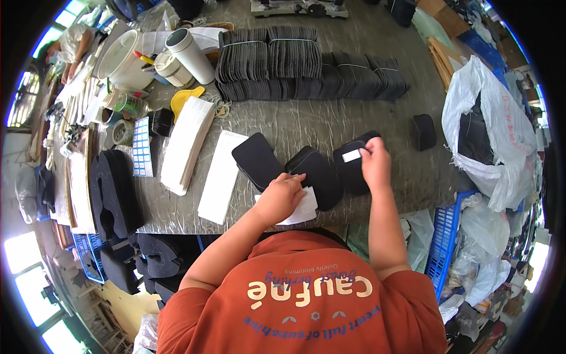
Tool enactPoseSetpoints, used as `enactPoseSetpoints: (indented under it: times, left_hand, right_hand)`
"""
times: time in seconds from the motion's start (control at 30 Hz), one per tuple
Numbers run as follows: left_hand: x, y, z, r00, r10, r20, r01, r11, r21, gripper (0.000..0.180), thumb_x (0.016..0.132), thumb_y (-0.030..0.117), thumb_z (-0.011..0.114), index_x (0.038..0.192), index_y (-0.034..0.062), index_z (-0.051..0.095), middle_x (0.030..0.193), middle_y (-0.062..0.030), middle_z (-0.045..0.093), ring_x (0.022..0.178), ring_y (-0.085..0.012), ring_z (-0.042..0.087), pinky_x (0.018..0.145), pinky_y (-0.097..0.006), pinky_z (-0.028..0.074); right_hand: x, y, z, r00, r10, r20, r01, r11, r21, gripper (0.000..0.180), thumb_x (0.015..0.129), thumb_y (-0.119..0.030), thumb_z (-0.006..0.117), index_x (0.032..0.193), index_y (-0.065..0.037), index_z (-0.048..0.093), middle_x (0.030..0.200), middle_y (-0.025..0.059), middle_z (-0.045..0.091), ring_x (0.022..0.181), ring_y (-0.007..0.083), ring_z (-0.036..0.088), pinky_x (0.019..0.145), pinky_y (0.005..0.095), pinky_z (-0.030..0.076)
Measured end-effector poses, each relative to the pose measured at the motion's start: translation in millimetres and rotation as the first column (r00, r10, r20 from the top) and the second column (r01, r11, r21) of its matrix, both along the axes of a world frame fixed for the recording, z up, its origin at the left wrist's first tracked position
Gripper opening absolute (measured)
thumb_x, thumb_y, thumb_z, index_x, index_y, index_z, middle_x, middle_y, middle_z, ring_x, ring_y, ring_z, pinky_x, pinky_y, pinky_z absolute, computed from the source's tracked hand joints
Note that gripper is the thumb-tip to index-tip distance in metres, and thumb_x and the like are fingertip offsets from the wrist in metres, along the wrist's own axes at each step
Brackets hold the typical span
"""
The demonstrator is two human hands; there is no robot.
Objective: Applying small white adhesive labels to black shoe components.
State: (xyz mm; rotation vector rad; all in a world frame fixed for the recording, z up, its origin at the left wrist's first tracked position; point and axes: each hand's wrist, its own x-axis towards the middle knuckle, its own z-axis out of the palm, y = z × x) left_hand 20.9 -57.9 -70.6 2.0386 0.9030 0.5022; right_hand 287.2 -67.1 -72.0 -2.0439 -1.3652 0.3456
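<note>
Several flat black foam pads with rounded corners lie before me, a fanned middle pile [318, 177], a left pile [257, 159] and a right pad [351, 174]. A small white label [351, 156] sits on the right pad. My right hand [376, 164] is closed in a pinch at that pad's upper right edge, beside the label. With curled fingers together, my left hand [280, 199] rests at the middle pile's left edge, over white paper slips [303, 209]. Whatever is between its fingers is hidden.
Tied rows of black pads [268, 59] stand at the back. Left are paper stacks [187, 144], a white tumbler [190, 56], a tub [124, 59] and black foam pieces [109, 194]. A single pad [423, 132] and a white plastic sack [495, 183] are at right.
</note>
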Motion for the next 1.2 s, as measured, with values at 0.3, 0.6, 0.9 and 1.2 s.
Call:
enactPoseSetpoints:
  times: [0.3, 0.6, 0.9, 1.2]
  left_hand:
    - [7, 11, 17, 0.942, 0.3, -0.149, -0.333, 0.888, -0.317, 0.019, 0.088, 0.016, 0.058, 0.084, -0.0017, 0.062, 0.078, -0.0197, 0.062, 0.071, -0.0348, 0.061, 0.064, -0.039, 0.048]
    - [2, -13, 6, 0.98, -0.134, -0.148, 0.172, 0.942, 0.288, 0.014, 0.08, 0.009, 0.062, 0.083, -0.0051, 0.06, 0.112, -0.0224, 0.061, 0.111, -0.036, 0.055, 0.096, -0.04, 0.044]
    - [3, -13, 6, 0.947, -0.185, -0.264, 0.246, 0.944, 0.22, 0.018, 0.081, 0.009, 0.06, 0.088, -0.0073, 0.059, 0.121, -0.0245, 0.056, 0.121, -0.036, 0.049, 0.104, -0.04, 0.039]
    - [7, -12, 3, 0.933, -0.181, -0.312, 0.272, 0.922, 0.276, 0.019, 0.082, 0.013, 0.059, 0.091, -0.004, 0.062, 0.128, -0.0226, 0.053, 0.112, -0.0317, 0.054, 0.1, -0.039, 0.039]
  right_hand:
    - [-78, -34, 17, 0.649, 0.199, -0.735, -0.404, 0.908, -0.112, 0.008, 0.083, -0.004, 0.065, 0.082, 0.0, 0.058, 0.072, 0.0046, 0.059, 0.068, 0.0085, 0.054, 0.063, 0.0262, 0.046]
    - [-66, -6, -12, 0.825, 0.192, -0.532, -0.265, 0.962, -0.064, 0.006, 0.082, -0.002, 0.064, 0.083, 0.001, 0.059, 0.07, 0.0097, 0.063, 0.063, 0.0145, 0.06, 0.061, 0.0286, 0.047]
    - [-73, -3, -22, 0.868, 0.184, -0.461, -0.264, 0.958, -0.114, 0.009, 0.08, -0.007, 0.067, 0.081, 0.0, 0.062, 0.07, 0.0128, 0.065, 0.061, 0.0217, 0.062, 0.058, 0.0311, 0.047]
    - [-76, -2, -19, 0.913, 0.19, -0.362, -0.248, 0.961, -0.121, 0.01, 0.079, -0.01, 0.069, 0.08, -0.002, 0.063, 0.07, 0.0128, 0.065, 0.062, 0.0249, 0.064, 0.058, 0.0341, 0.048]
